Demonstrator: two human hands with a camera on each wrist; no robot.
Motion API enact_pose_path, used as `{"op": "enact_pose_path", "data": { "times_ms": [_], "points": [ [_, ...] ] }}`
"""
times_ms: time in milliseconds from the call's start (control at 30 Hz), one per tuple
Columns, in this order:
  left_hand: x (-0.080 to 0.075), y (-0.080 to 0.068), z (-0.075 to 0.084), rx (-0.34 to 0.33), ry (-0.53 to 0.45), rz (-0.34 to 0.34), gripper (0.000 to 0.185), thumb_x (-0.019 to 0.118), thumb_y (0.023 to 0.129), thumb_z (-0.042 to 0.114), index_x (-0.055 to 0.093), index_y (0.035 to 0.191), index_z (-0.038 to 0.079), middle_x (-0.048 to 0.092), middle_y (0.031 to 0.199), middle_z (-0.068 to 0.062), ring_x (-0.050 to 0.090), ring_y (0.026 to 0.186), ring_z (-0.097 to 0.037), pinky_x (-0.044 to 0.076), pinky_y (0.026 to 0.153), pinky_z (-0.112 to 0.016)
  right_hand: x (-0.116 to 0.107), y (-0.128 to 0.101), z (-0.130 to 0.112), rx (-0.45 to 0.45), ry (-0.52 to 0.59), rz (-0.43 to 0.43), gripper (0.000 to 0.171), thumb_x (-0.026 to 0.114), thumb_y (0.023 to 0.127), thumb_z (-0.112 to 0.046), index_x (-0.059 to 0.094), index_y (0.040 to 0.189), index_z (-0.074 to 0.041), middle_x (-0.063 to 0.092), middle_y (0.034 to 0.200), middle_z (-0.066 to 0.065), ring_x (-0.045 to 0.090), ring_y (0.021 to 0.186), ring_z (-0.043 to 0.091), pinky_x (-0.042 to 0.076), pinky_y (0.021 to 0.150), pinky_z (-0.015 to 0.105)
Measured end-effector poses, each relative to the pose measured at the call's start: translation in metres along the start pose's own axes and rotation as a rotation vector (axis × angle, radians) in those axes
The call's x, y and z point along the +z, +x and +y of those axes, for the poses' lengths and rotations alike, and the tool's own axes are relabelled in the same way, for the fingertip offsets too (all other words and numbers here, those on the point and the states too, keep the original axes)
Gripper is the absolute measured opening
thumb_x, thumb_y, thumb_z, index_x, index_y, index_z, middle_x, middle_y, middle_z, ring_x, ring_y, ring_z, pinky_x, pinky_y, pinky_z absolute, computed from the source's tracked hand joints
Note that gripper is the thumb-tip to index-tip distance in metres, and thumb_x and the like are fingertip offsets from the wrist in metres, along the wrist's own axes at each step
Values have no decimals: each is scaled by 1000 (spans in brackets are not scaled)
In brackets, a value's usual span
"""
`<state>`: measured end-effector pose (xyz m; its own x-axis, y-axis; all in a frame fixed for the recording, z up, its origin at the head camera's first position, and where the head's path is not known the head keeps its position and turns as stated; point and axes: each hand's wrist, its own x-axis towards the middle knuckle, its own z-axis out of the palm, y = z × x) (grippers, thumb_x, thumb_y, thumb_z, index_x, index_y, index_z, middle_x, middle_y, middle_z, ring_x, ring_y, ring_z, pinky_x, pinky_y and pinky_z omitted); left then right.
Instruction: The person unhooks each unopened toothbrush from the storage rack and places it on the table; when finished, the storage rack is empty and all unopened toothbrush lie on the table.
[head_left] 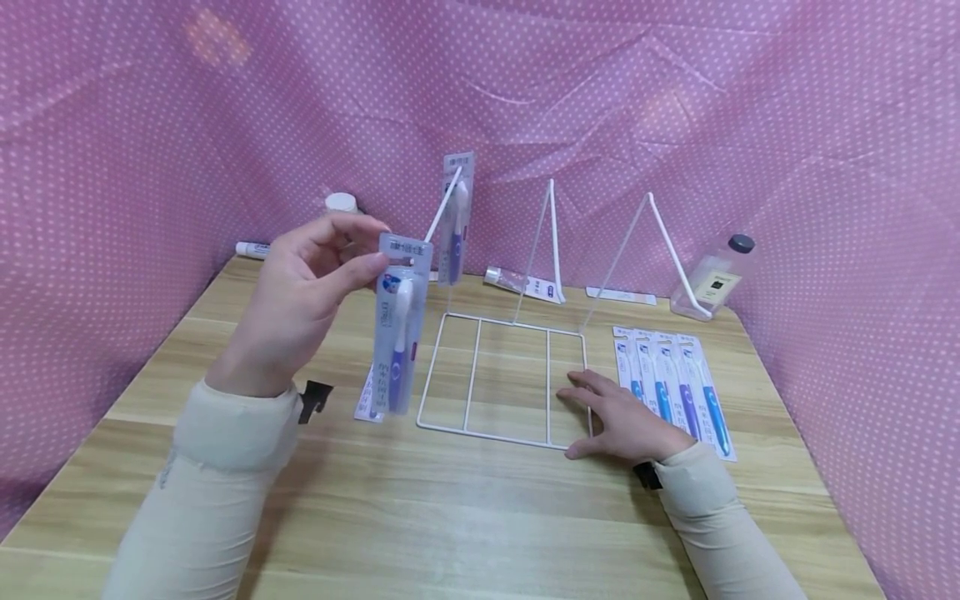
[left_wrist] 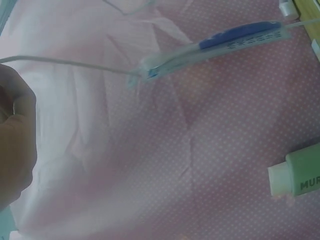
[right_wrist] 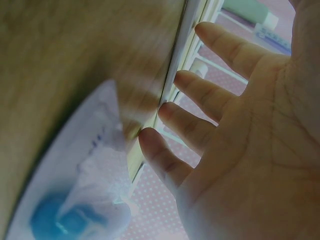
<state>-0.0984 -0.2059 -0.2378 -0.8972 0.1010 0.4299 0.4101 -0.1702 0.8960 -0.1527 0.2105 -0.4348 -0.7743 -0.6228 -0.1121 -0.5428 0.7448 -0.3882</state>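
My left hand (head_left: 300, 292) pinches the top of a packaged toothbrush (head_left: 401, 342) with a purple handle, holding it upright at the front end of the left prong of a white wire rack (head_left: 548, 383). Whether the prong passes through the pack's hole cannot be told. Farther back on that prong hangs another toothbrush pack (head_left: 455, 242), also visible in the left wrist view (left_wrist: 240, 37). Fingers spread, my right hand (head_left: 626, 421) rests at the right side of the rack's base. Beside it lies a row of several packaged toothbrushes (head_left: 686, 392).
A further toothbrush pack (head_left: 366, 408) lies partly hidden behind the held one. Along the back are a toothpaste tube (head_left: 543, 288), a clear bottle with a black cap (head_left: 716, 287) and a white-capped container (head_left: 341, 202). Pink dotted cloth (head_left: 525, 92) surrounds the wooden table (head_left: 450, 517).
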Motion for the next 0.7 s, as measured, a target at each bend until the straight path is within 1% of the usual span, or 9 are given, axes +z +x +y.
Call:
{"op": "enact_pose_path", "data": {
  "times_ms": [133,233,300,433,500,600,700],
  "points": [
    [-6,-1,5,37,-42,42,27,66,97,-13,73,119,1,73,99,-3,67,89,-14,61,80,-26,0,-1,0,5,1,0,90,86,80,-60,56,154,-18,34,171,18,30,157,47,31,123,69],
    [-17,0,2,31,-56,76,25,67,97,-11,73,119,-1,74,100,-5,69,89,-15,62,79,-26,-1,-1,0,6,1,0,90,86,81,-60,56,154,-18,34,171,18,30,158,46,31,123,69],
    [-27,1,-3,-5,-40,103,24,70,97,-6,72,121,-1,74,103,-6,69,90,-15,62,79,-26,-1,-1,0,6,3,2,89,86,81,-59,56,154,-18,34,171,18,30,158,46,31,123,68],
    [-48,5,-20,-117,45,172,27,76,98,5,72,124,3,73,108,-5,69,94,-15,62,79,-25,-1,0,0,2,-3,3,89,87,81,-58,56,154,-17,34,171,19,31,157,46,32,123,68],
    [-58,9,-30,-169,78,210,28,77,97,9,72,125,5,72,108,-4,68,95,-14,62,79,-24,-1,0,-1,2,-3,1,89,87,81,-58,56,154,-17,34,170,19,31,157,46,32,123,68],
    [-72,15,-45,-224,117,254,28,76,98,10,72,125,7,71,105,-1,68,92,-12,61,77,-23,-1,0,-1,5,-2,-2,89,87,81,-58,56,154,-17,34,171,19,30,158,45,31,124,68],
    [-84,21,-58,-283,170,275,25,72,101,9,70,126,8,68,101,4,67,89,-10,60,75,-21,-1,-1,-1,12,4,-2,89,86,81,-59,56,154,-18,33,171,18,30,158,45,31,124,68]
  ]
}}
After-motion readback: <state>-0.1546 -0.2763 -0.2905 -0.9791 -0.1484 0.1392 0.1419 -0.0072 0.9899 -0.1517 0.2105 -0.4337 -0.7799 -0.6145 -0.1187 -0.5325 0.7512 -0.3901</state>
